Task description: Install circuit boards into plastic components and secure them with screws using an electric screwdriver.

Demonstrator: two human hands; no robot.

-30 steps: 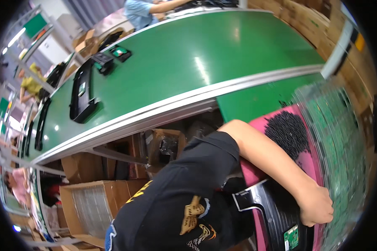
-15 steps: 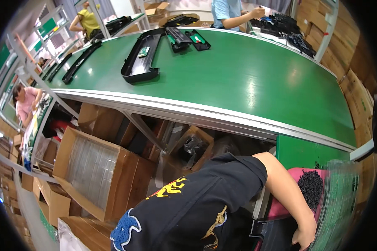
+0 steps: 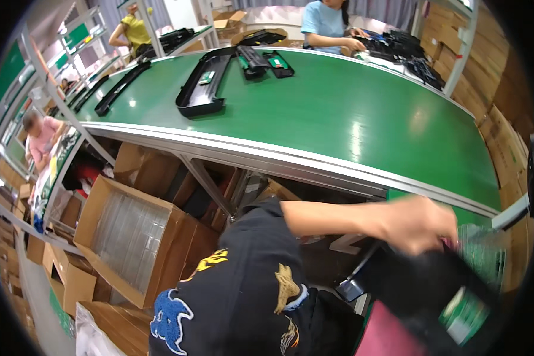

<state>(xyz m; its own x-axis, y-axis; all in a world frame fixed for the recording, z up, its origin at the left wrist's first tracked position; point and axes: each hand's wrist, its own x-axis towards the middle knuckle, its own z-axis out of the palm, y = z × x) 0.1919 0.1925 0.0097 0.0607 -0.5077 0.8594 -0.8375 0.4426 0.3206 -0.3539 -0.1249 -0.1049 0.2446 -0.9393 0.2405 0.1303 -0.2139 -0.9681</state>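
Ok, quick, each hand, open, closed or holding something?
Left hand: blurred, apparently closed, holding the black plastic cover.
Right hand: not in view, cannot be told.

No text, label, number or sign can be read, neither on the blurred green circuit board (image 3: 470,320) nor on the stacked cardboard boxes (image 3: 504,142).

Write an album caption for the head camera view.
A blurred left hand grips a black casing bearing a green circuit board, beside a green worktable.
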